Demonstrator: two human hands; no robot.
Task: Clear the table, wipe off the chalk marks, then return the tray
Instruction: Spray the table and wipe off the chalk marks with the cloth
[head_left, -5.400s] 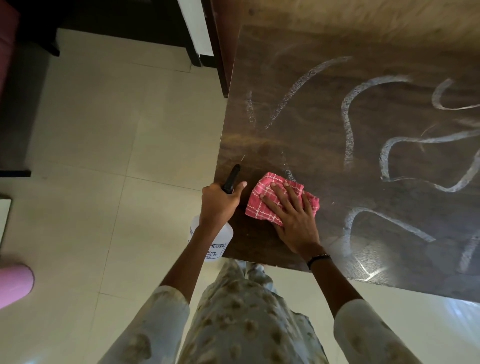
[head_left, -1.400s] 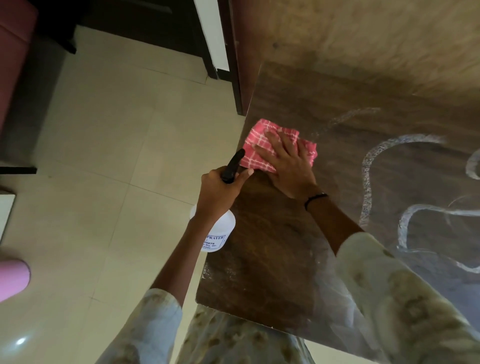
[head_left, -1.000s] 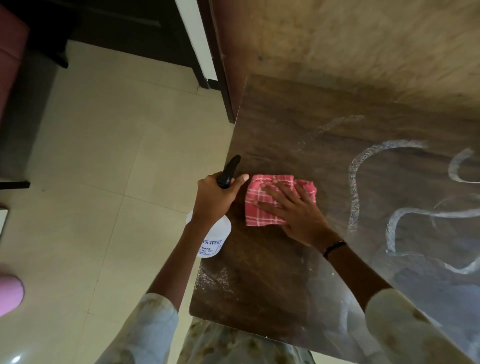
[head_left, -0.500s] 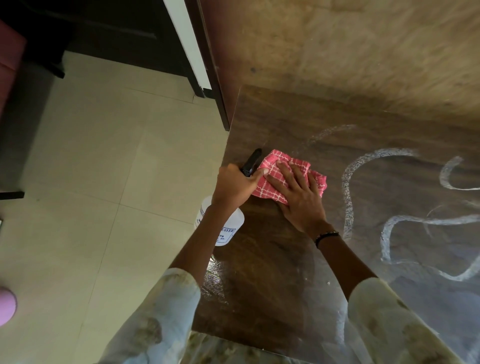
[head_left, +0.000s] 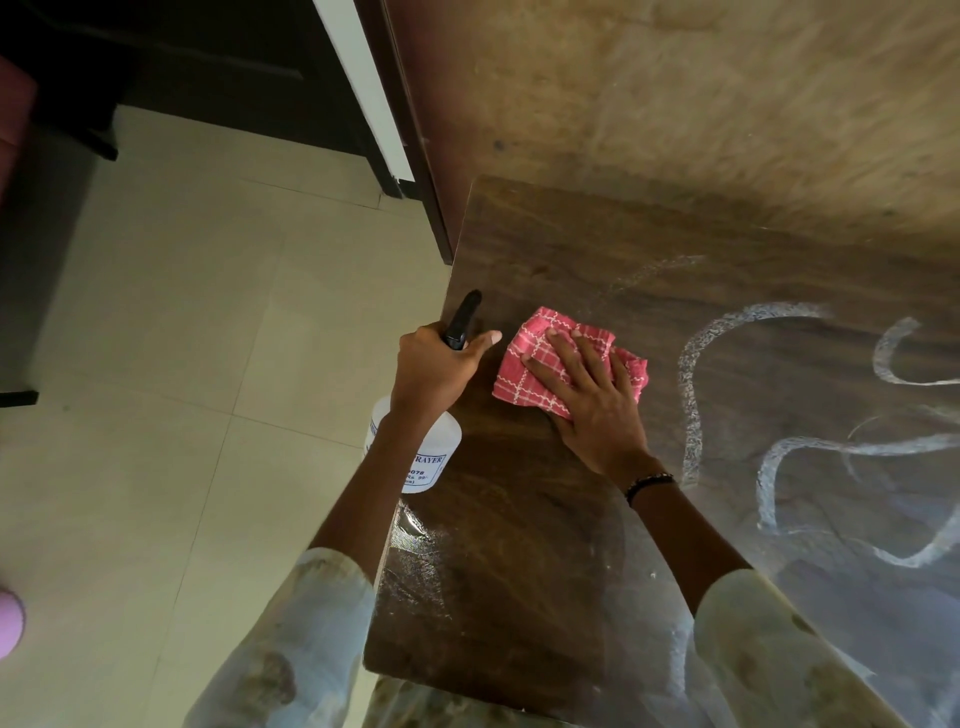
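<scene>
The person's right hand (head_left: 592, 400) is lying flat on a folded pink checked cloth (head_left: 535, 364), fingers straight and spread, pressing it onto the dark wooden table (head_left: 519, 571) near the table's left edge. The left hand (head_left: 436, 369) is curling its fingers round the black head of a white spray bottle (head_left: 426, 457), which is hanging just beside that same edge, over the tiled floor (head_left: 182, 364). White chalk marks (head_left: 696, 374) are showing on the table to the right of the cloth, close to it. A dark bracelet (head_left: 649, 483) is sitting on the right wrist.

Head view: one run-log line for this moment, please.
stage: wiping | right hand: presses cloth | left hand: grips spray bottle | chalk marks: remain right
</scene>
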